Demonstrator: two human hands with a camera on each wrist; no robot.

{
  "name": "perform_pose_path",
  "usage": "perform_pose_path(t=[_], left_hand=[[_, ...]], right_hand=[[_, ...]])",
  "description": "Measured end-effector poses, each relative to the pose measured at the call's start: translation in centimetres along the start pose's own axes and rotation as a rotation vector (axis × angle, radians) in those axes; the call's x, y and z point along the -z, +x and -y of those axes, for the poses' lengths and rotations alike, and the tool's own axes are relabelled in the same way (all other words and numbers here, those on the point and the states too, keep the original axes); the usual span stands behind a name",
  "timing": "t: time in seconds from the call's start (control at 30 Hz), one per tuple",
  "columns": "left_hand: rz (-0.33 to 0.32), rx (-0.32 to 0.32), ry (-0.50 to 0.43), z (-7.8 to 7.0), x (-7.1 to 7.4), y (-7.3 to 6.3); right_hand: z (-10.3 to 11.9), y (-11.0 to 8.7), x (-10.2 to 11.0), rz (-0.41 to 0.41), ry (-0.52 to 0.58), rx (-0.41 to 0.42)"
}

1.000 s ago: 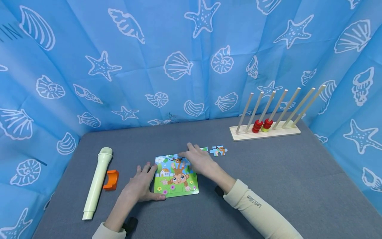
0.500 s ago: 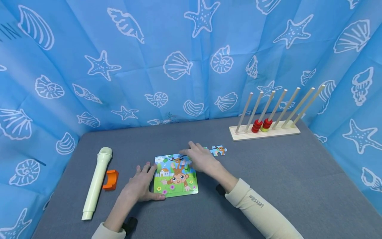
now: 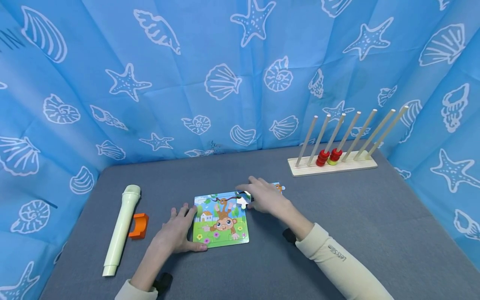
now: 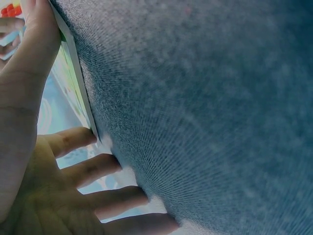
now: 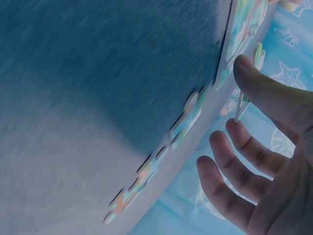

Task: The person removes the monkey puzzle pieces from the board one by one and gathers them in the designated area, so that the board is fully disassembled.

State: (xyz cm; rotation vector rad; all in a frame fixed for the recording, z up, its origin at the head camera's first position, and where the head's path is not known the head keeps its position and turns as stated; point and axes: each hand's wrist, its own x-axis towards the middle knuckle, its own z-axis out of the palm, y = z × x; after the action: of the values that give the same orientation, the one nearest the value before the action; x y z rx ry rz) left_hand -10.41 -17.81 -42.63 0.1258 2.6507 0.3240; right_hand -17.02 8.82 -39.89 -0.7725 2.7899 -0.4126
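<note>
A square jigsaw puzzle (image 3: 225, 225) with a monkey picture lies flat on the grey table. My left hand (image 3: 174, 233) rests at its left side, thumb along the near edge and the other fingers spread by the left edge. Over the puzzle's far right corner, my right hand (image 3: 264, 198) pinches a jigsaw piece (image 5: 243, 102) between thumb and finger. In the right wrist view that piece is tilted and seen nearly edge-on. Two loose jigsaw pieces (image 5: 132, 191) lie on the table beyond the puzzle; in the head view my right hand mostly hides them.
Off to the left are a pale green toy microphone (image 3: 121, 231) and an orange arch-shaped block (image 3: 139, 226). A wooden peg rack (image 3: 352, 166) with red rings stands at the back right. A blue curtain (image 3: 225, 104) with shell prints hangs behind the table.
My right hand has drawn back to the right from the puzzle's far right part, with the pinched jigsaw piece now showing. It covers more of the loose pieces. My left hand stays put.
</note>
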Motion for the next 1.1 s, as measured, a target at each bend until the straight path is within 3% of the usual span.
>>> perform_pose_path(t=[0.53, 0.73, 1.1], left_hand=[[-0.012, -0.018, -0.006, 0.1, 0.0, -0.2], [-0.02, -0.017, 0.02, 0.1, -0.1, -0.1], [-0.014, -0.008, 0.022, 0.1, -0.1, 0.0]], right_hand=[[-5.0, -1.7, 1.6, 0.031, -0.084, -0.052], [-6.9, -2.3, 2.3, 0.047, -0.101, -0.106], [-10.5, -3.3, 3.8, 0.084, -0.055, -0.184]])
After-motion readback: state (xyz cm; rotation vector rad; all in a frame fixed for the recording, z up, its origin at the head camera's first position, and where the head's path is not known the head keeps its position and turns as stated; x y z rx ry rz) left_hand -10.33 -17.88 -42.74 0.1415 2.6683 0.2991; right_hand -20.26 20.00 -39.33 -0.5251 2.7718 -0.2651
